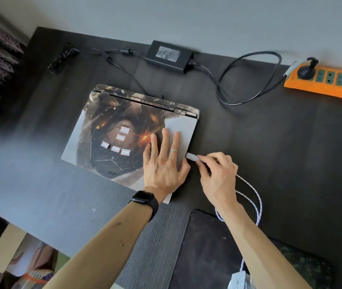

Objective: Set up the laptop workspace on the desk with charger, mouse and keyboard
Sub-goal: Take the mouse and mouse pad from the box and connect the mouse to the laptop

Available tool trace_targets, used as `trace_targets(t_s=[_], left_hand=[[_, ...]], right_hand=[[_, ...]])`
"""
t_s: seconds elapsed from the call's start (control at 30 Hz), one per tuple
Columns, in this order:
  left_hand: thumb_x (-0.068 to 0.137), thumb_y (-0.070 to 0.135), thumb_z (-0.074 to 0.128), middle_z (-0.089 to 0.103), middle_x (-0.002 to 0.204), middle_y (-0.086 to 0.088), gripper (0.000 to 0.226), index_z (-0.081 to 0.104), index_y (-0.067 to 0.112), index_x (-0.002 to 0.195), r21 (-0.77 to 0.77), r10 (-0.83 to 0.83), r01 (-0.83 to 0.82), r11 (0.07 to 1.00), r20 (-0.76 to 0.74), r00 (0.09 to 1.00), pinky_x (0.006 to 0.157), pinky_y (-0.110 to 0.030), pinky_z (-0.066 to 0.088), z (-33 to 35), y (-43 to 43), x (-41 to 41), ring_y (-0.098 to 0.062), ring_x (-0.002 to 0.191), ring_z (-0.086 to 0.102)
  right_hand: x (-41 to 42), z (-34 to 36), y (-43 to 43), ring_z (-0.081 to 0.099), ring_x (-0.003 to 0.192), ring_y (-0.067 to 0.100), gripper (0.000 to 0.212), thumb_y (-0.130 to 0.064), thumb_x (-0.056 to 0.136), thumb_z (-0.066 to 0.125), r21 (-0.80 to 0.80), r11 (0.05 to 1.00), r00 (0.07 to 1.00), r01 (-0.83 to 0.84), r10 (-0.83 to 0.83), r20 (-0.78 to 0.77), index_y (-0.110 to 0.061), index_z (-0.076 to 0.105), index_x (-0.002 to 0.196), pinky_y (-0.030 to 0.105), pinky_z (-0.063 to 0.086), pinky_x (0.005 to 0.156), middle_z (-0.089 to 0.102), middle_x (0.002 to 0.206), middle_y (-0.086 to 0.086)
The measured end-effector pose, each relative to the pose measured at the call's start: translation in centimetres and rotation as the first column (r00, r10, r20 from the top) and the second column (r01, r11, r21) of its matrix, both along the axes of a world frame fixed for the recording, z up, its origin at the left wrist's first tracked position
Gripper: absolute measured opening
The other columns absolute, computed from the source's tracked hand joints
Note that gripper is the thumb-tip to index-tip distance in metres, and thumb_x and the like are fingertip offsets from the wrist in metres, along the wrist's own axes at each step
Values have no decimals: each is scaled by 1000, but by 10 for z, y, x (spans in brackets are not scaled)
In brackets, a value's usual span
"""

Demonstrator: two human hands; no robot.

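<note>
On the dark, wood-grained desk [270, 142] a closed laptop [111, 130] lies flat, its lid covered in a matte printed skin of smoky browns and orange sparks, with five small white, red-edged stickers [116, 142] near the middle. The left hand [161, 163] presses flat on the lid's right part, fingers spread, holding nothing; a ring sits on one finger and a black smartwatch [145, 200] on the wrist. Just beside it, the right hand [218, 176] pinches a white plug [192, 156] between thumb and fingertips, its tip touching the laptop's right edge; how far it is seated cannot be told. A white braided cable [253, 197] loops from it toward the near edge. Behind the laptop sits the boxy black charger brick [169, 56], its label too small to read, its smooth black cord [247, 78] curving to an orange power strip [328, 82]. A black mouse pad [207, 247] lies near the right forearm.
</note>
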State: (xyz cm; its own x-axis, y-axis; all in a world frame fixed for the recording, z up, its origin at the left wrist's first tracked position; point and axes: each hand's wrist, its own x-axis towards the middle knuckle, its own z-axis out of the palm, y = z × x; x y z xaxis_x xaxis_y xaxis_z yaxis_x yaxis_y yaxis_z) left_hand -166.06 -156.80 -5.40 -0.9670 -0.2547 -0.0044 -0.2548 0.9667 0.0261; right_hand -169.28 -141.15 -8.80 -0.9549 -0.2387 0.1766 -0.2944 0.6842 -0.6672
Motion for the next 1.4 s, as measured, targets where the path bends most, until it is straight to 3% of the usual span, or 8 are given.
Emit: trace_targets(t_s=[0.3, 0.47, 0.67, 0.8, 0.93, 1.1, 1.27, 1.4], left_hand=[[89, 47, 43, 34, 155, -21, 71, 34, 14, 152, -5, -14, 14, 1000, 16, 1000, 107, -55, 31, -5, -1, 1, -50, 138, 33], [90, 43, 41, 31, 156, -23, 70, 33, 13, 152, 42, -7, 3, 999, 106, 994, 107, -57, 31, 2, 0, 0, -52, 137, 32], [87, 25, 43, 25, 156, -13, 64, 29, 13, 149, 148, -91, 49, 988, 291, 952, 110, -55, 29, 46, 11, 8, -43, 142, 22], [84, 21, 50, 37, 154, -11, 65, 38, 14, 148, 304, -332, 252, 919, 250, 910, 115, -50, 28, 63, 42, 81, -33, 145, 28], [82, 25, 52, 36, 156, -10, 67, 40, 23, 148, 390, -474, 345, 854, 307, 825, 114, -49, 32, 57, 71, 160, -32, 144, 32], [91, 29, 46, -15, 164, 5, 77, 5, 34, 157, 381, -473, 298, 875, 548, 690, 119, -51, 16, 55, 72, 202, -26, 152, -6], [90, 26, 49, -18, 163, 9, 82, 1, 35, 156, 371, -423, 228, 900, 615, 666, 117, -50, 23, 60, 76, 204, -25, 152, -7], [91, 29, 50, -18, 163, 8, 83, 0, 32, 157, 368, -355, 129, 921, 655, 667, 114, -51, 28, 66, 93, 211, -26, 151, -7]], right_hand=[[-11, -2, 3, 57, 80, 18, 10, -28, 91, 71, 92, 992, 988, -86, 97, -118, -26, 78, 98, 38, 38, 78, 61, 89, -10], [-16, 28, 4, 55, 104, 12, 18, -41, 93, 64, 135, 989, 960, -60, 19, 281, -37, 77, 105, 32, 25, 90, 65, 112, -19], [73, 98, 85, 59, 110, 19, 28, -32, 92, 65, 72, 947, 850, 314, -314, 423, -22, 70, 117, 38, 47, 97, 67, 115, -5], [178, 115, 141, 55, 119, 21, 62, -51, 83, 70, 291, 882, 674, 371, -471, 569, -19, 55, 134, 38, 47, 100, 59, 126, 0], [247, 108, 142, 40, 132, 26, 104, -75, 70, 65, 475, 858, 513, 195, -502, 697, -16, 31, 150, 39, 42, 100, 39, 145, 6], [262, 96, 123, 51, 111, 23, 78, -73, 73, 60, 611, 773, 656, 174, -553, 513, -14, 47, 123, 35, 49, 69, 49, 122, 3], [262, 90, 121, 58, 93, 24, 70, -68, 77, 65, 579, 742, 637, 338, -633, 439, -9, 48, 110, 37, 53, 59, 50, 106, 5], [259, 91, 134, 57, 97, 22, 72, -70, 76, 65, 571, 782, 683, 249, -560, 469, -10, 48, 113, 34, 50, 61, 50, 109, 4]])
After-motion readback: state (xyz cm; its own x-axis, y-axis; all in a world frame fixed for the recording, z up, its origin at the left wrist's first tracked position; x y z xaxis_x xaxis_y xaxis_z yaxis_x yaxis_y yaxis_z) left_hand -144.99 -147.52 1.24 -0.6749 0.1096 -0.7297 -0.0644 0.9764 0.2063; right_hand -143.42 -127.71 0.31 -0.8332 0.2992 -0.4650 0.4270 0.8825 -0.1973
